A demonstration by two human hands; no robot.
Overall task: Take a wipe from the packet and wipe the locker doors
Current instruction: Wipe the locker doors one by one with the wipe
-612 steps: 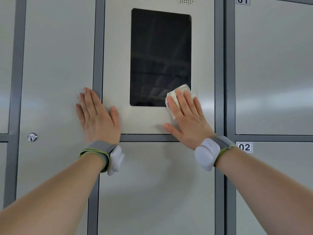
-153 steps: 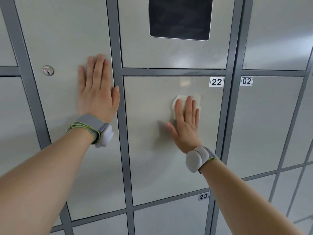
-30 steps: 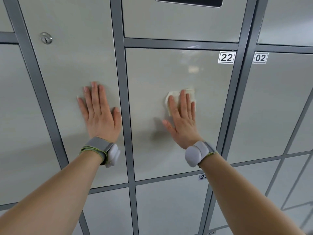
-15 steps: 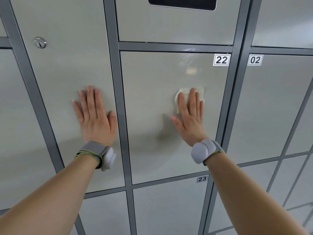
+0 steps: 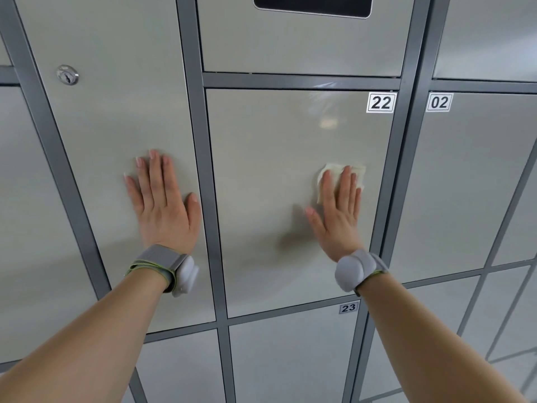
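A wall of grey locker doors fills the view. My right hand [image 5: 337, 210] lies flat with straight fingers on the door numbered 22 [image 5: 261, 184], pressing a folded white wipe [image 5: 334, 171] against its right side; the wipe shows above and beside my fingertips. My left hand [image 5: 162, 202] rests flat, fingers straight, on the tall door to the left [image 5: 110, 117], which has a round key lock [image 5: 67, 74] near its top. The wipe packet is out of view.
Dark grey frame bars [image 5: 203, 175] separate the doors. Door 02 [image 5: 465, 175] is to the right, door 23 [image 5: 284, 353] below. The bottom edge of a dark screen [image 5: 312, 5] sits in the panel above door 22.
Over the last second my right hand has slid the wipe rightward across door 22, toward its right edge. My left hand stays flat on the left door.
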